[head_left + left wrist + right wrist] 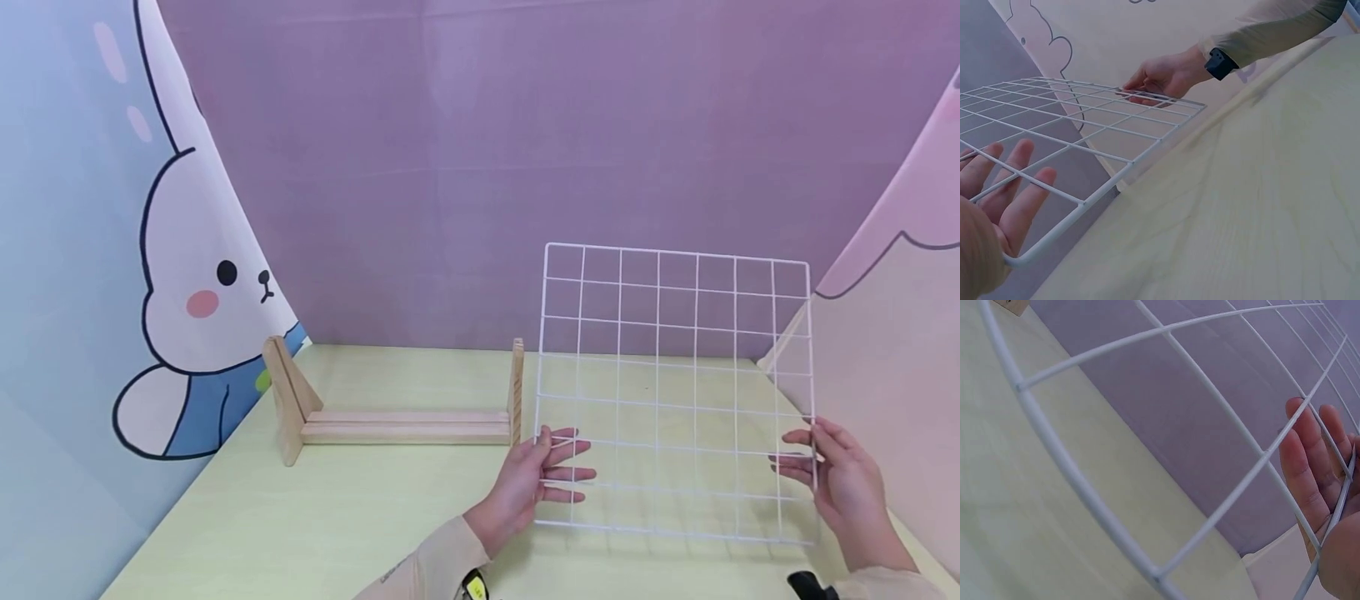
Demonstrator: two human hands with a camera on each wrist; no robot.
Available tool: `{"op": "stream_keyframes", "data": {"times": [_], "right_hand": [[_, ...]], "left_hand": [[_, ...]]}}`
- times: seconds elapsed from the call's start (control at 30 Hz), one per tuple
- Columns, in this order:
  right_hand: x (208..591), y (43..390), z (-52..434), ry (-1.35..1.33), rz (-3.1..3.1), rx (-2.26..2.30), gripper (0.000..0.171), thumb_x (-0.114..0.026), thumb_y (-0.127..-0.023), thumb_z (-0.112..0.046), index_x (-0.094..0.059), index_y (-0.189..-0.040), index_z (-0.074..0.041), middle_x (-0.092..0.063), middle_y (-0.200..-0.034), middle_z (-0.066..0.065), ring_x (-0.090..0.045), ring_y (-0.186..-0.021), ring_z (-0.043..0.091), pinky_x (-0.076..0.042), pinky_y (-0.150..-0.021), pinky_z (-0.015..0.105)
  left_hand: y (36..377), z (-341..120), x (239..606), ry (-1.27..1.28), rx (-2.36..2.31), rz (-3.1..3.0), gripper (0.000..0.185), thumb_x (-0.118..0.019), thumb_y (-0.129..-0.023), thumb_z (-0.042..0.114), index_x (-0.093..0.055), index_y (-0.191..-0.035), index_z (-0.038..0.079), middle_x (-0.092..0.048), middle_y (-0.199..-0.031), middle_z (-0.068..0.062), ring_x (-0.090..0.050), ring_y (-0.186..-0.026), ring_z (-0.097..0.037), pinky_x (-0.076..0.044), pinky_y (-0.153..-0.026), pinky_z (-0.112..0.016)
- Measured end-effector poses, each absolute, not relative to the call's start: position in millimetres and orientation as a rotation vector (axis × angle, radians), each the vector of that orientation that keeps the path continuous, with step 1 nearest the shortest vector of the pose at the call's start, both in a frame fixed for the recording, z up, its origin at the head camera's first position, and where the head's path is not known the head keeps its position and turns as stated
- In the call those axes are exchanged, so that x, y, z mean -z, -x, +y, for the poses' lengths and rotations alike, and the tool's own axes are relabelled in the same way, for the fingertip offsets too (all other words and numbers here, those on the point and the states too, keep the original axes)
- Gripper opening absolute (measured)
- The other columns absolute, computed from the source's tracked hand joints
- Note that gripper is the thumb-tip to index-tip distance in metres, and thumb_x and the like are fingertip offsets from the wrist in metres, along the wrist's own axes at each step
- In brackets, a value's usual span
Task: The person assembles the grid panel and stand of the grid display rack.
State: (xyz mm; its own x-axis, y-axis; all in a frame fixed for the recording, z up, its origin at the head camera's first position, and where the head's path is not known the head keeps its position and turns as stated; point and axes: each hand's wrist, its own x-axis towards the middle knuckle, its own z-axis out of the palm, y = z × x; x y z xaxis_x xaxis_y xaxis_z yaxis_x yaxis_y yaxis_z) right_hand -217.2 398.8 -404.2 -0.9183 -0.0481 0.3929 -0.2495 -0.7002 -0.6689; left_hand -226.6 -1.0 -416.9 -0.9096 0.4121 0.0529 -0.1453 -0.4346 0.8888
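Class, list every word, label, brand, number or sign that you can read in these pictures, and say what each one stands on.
No text can be read with certainty.
Left sleeve: a short line of dark lettering, too small and blurred to read.
Yellow label on the dark wrist device: its marks are too small to read.
White wire grid and wooden frame: no lettering shows.

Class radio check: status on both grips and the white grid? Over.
Left grip, right grip: holding opposite edges. White grid: held between them. Possible obstacle: wooden stand, left of grid.
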Motion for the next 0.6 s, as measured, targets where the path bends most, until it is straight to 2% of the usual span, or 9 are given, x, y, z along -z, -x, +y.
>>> {"op": "stream_keyframes", "data": {"times": [0.2,0.37,0.5,0.6], "right_hand": [[396.7,219.9,391.7,-0.512,-1.197,-2.648,0.032,-0.027,-0.108,-0.003,-0.058,-0.111,0.001,-0.07,-0.09,0.021,-0.072,-0.07,0.036,-0.062,-0.064,0.045],[392.5,220.7,386.9,-0.444,-1.216,-2.591,0.027,-0.031,-0.108,-0.002,-0.057,-0.11,-0.001,-0.071,-0.087,0.02,-0.072,-0.068,0.033,-0.062,-0.062,0.042],[389.0,220.4,384.1,-0.404,-1.237,-2.548,0.02,-0.033,-0.107,-0.001,-0.052,-0.114,-0.003,-0.071,-0.086,0.019,-0.072,-0.068,0.032,-0.062,-0.062,0.041],[386.3,220.8,382.4,-0.342,-1.279,-2.514,0.018,-0.035,-0.105,0.001,-0.046,-0.118,-0.006,-0.072,-0.087,0.017,-0.072,-0.068,0.03,-0.062,-0.061,0.04]], "left_hand": [[228.0,-4.3,414.9,-0.406,-2.398,1.448,0.059,-0.044,-0.103,0.048,-0.056,-0.132,-0.002,-0.065,-0.126,-0.017,-0.07,-0.098,-0.033,-0.062,-0.072,-0.04],[228.1,-5.9,413.4,-0.42,-2.412,1.451,0.056,-0.042,-0.106,0.044,-0.056,-0.133,-0.003,-0.064,-0.127,-0.018,-0.071,-0.098,-0.033,-0.062,-0.071,-0.04],[227.5,-6.2,411.7,-0.447,-2.418,1.455,0.052,-0.038,-0.108,0.039,-0.055,-0.133,-0.004,-0.064,-0.127,-0.018,-0.071,-0.098,-0.033,-0.062,-0.072,-0.041],[227.9,-6.7,411.1,-0.459,-2.426,1.455,0.054,-0.039,-0.107,0.041,-0.055,-0.133,-0.004,-0.063,-0.128,-0.019,-0.071,-0.098,-0.033,-0.062,-0.072,-0.042]]}}
